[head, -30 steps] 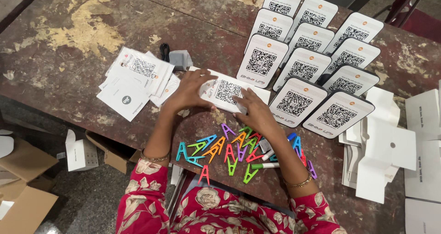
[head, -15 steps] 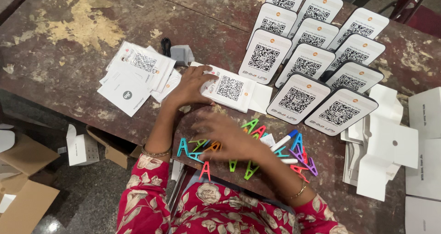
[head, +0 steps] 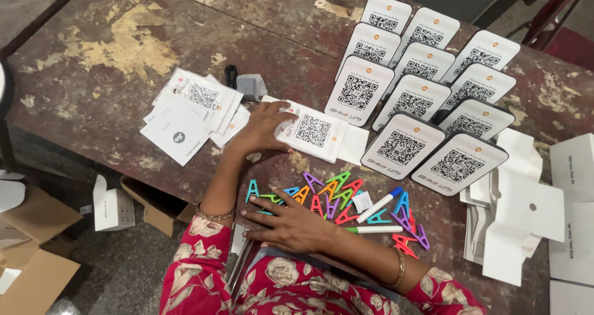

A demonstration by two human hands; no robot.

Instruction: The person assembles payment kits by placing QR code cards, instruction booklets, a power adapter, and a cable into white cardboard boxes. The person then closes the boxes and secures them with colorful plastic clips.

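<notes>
My left hand (head: 260, 129) grips the left edge of a white card with a square black code (head: 312, 132), which lies flat on the worn brown table (head: 124, 49). My right hand (head: 288, 225) lies lower, palm down with fingers spread, on the left end of a scatter of small coloured A-shaped clips (head: 337, 194). Its fingertips touch a teal clip (head: 267, 199) and it holds nothing. A blue-capped white marker (head: 378, 205) and a green-tipped one (head: 374, 229) lie among the clips.
Several white code plates (head: 402, 98) lie in rows at the back right. A stack of leaflets (head: 192, 114) and a small grey block (head: 250, 86) lie left of the card. Folded white cartons (head: 520, 216) sit at the right. Cardboard boxes (head: 31, 228) lie on the floor.
My right hand has let go of the white card and moved down and left onto the coloured clips. My left hand stays on the card.
</notes>
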